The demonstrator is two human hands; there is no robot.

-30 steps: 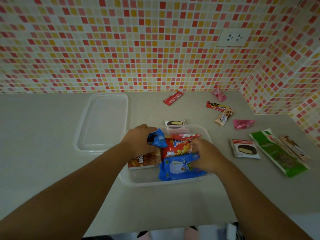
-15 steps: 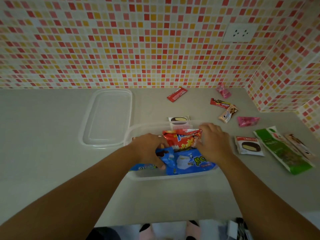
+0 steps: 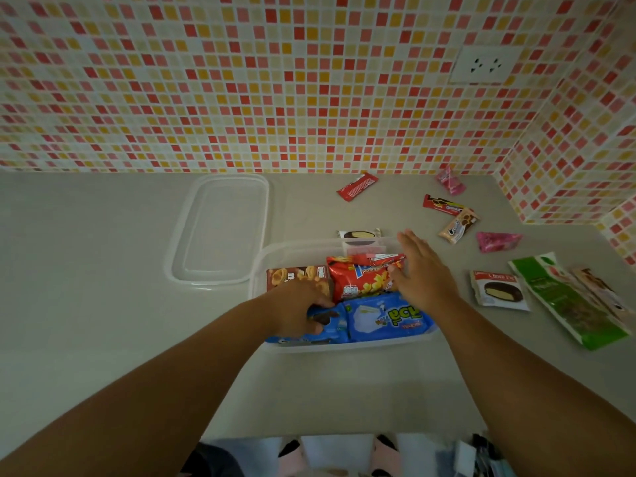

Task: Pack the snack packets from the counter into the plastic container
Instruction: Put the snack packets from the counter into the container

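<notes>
Dim, flat, even light on my counter point(image 3: 103, 304); no hard shadows, only soft shade under my arms. Tiled wall point(image 3: 241, 80) behind counter brighter, slightly washed out. No strong glare; faint sheen on clear lid point(image 3: 220, 232) at counter's back. Wide-angle bend: wall tiles curve toward frame edges. My right hand point(image 3: 421, 270) slightly motion-blurred; frame's bottom edge below counter soft.

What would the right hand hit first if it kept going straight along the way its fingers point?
Probably the far wall of the plastic container, then the chocolate-pie packet just behind it. The right hand points up and left with straight fingers; its height above the rim is unclear.
</notes>
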